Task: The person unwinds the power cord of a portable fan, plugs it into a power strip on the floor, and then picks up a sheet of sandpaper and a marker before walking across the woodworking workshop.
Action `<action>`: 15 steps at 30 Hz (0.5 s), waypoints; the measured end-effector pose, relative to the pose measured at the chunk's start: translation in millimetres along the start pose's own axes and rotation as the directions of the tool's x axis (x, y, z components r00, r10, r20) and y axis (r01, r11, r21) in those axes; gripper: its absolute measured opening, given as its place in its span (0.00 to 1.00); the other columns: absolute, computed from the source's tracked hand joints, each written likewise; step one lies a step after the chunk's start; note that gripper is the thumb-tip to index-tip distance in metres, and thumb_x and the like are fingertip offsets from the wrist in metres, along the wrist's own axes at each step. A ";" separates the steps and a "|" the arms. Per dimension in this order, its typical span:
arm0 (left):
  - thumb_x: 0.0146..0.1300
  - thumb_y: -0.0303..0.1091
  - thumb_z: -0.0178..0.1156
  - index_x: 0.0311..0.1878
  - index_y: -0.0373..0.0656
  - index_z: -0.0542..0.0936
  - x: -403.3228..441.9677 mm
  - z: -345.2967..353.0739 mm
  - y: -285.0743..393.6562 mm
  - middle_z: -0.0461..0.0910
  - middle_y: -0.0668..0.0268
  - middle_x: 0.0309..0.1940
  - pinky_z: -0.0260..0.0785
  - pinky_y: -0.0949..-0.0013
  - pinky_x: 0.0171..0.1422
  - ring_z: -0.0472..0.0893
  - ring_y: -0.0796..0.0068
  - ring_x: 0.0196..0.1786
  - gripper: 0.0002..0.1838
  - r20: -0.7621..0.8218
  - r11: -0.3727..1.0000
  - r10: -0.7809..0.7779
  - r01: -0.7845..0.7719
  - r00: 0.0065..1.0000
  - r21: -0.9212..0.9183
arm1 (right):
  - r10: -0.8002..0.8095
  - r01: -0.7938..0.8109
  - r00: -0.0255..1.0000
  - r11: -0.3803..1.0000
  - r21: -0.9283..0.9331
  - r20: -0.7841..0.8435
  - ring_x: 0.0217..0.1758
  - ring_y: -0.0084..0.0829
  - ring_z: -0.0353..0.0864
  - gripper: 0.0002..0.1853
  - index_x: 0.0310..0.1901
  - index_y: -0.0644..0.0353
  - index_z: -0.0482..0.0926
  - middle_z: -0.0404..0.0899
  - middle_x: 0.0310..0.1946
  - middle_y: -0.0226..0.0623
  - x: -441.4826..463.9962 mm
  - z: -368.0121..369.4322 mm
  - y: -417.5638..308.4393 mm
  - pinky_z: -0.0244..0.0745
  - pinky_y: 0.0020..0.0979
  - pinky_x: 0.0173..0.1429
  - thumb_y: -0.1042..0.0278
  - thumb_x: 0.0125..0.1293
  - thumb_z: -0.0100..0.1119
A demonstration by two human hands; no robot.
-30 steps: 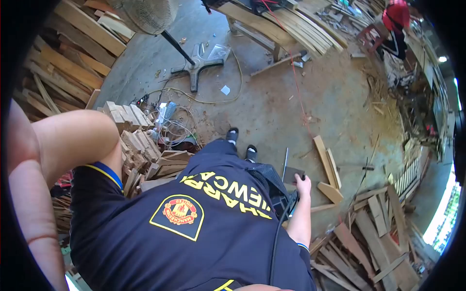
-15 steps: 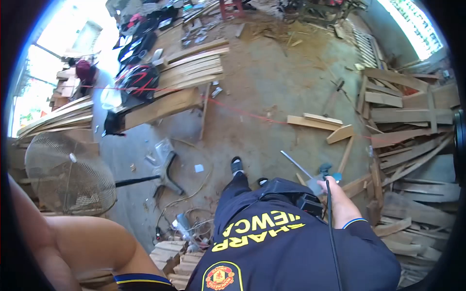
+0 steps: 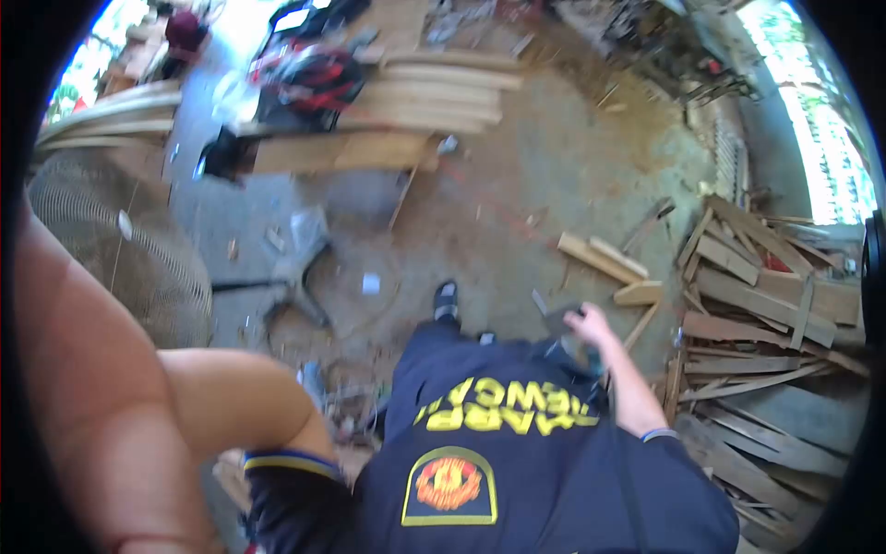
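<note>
My right hand (image 3: pixel 591 325) reaches down in front of my waist, its fingers closed on a dark, flat object (image 3: pixel 558 320) that is too blurred to name. Just below it, against my dark shirt (image 3: pixel 503 462), is a blurred bluish-grey thing. A thin black cable (image 3: pixel 620 462) runs down over the shirt. My left arm (image 3: pixel 231 397) is bent sharply, its forearm large and close to the camera; the left hand itself lies outside the picture.
A wire-caged fan (image 3: pixel 125 226) with its black legged base (image 3: pixel 300 286) stands at left. Boards (image 3: pixel 443 97) and a helmet (image 3: pixel 309 78) lie ahead. Short planks (image 3: pixel 600 258) lie on the dusty floor. Scrap wood (image 3: pixel 757 369) is heaped along the right. A person stands far left.
The view has shifted and tilted. My right hand has moved up and left in the picture with the dark object. My left forearm fills more of the left side.
</note>
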State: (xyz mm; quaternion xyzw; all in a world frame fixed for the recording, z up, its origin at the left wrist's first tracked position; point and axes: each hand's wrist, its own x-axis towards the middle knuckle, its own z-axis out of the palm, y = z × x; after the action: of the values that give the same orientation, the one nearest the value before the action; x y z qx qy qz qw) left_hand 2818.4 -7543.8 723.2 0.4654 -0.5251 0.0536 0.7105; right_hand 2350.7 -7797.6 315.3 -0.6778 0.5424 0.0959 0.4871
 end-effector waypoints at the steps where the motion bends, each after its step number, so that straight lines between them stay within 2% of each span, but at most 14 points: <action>1: 0.71 0.47 0.51 0.67 0.68 0.69 -2.4 2.6 2.2 0.76 0.70 0.44 0.67 0.56 0.44 0.77 0.64 0.40 0.21 0.023 0.999 -0.036 0.036 0.999 -0.021 | 0.030 -0.030 1.000 0.999 -0.012 -0.006 0.31 0.30 0.84 0.16 0.41 0.65 0.82 0.85 0.34 0.41 -5.6 3.1 -15.6 0.78 0.32 0.37 0.59 0.60 0.68; 5: 0.72 0.45 0.50 0.66 0.70 0.70 -15.2 25.0 12.7 0.76 0.71 0.43 0.66 0.56 0.44 0.77 0.63 0.38 0.20 0.131 0.984 -0.122 0.138 0.984 -0.115 | 0.039 -0.039 0.999 0.999 -0.031 -0.018 0.28 0.28 0.84 0.17 0.41 0.66 0.81 0.85 0.31 0.41 -3.6 0.1 -30.4 0.78 0.31 0.35 0.58 0.61 0.68; 7: 0.73 0.45 0.50 0.66 0.70 0.71 -19.7 36.5 20.4 0.76 0.71 0.42 0.65 0.55 0.44 0.77 0.63 0.37 0.19 0.196 0.967 -0.172 0.204 0.965 -0.154 | 0.104 -0.105 0.995 0.984 -0.145 -0.013 0.27 0.28 0.83 0.18 0.40 0.65 0.81 0.84 0.29 0.40 0.1 -3.6 -30.7 0.78 0.32 0.35 0.56 0.61 0.68; 9: 0.73 0.44 0.49 0.65 0.71 0.72 -25.3 51.8 24.6 0.76 0.71 0.41 0.65 0.55 0.44 0.77 0.62 0.37 0.19 0.205 0.947 -0.194 0.237 0.959 -0.217 | 0.110 -0.110 0.994 0.984 -0.139 -0.006 0.27 0.28 0.83 0.18 0.40 0.66 0.81 0.84 0.29 0.40 0.1 -2.3 -19.3 0.78 0.32 0.35 0.56 0.61 0.68; 12: 0.70 0.37 0.55 0.65 0.68 0.71 -27.3 66.0 17.1 0.76 0.69 0.43 0.66 0.58 0.43 0.79 0.65 0.35 0.21 0.079 0.916 -0.128 0.149 0.989 -0.373 | 0.123 -0.125 0.992 0.982 -0.138 -0.027 0.27 0.28 0.83 0.19 0.40 0.66 0.81 0.84 0.28 0.40 -11.5 -8.1 -22.1 0.78 0.32 0.35 0.55 0.60 0.68; 15: 0.67 0.32 0.59 0.64 0.67 0.71 -11.1 60.0 9.1 0.75 0.69 0.42 0.67 0.59 0.41 0.78 0.66 0.32 0.24 0.214 0.940 -0.016 0.087 0.977 -0.330 | 0.154 -0.161 0.987 0.974 -0.159 -0.054 0.26 0.28 0.82 0.20 0.40 0.65 0.81 0.83 0.27 0.40 -23.0 -10.0 -25.3 0.77 0.32 0.35 0.54 0.60 0.69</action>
State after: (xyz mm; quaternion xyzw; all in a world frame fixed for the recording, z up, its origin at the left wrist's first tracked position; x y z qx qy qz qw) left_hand 2766.5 -7577.2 720.7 0.3535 -0.5857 -0.1049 0.7218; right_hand 2358.7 -7792.0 349.6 -0.6720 0.5946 0.1644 0.4096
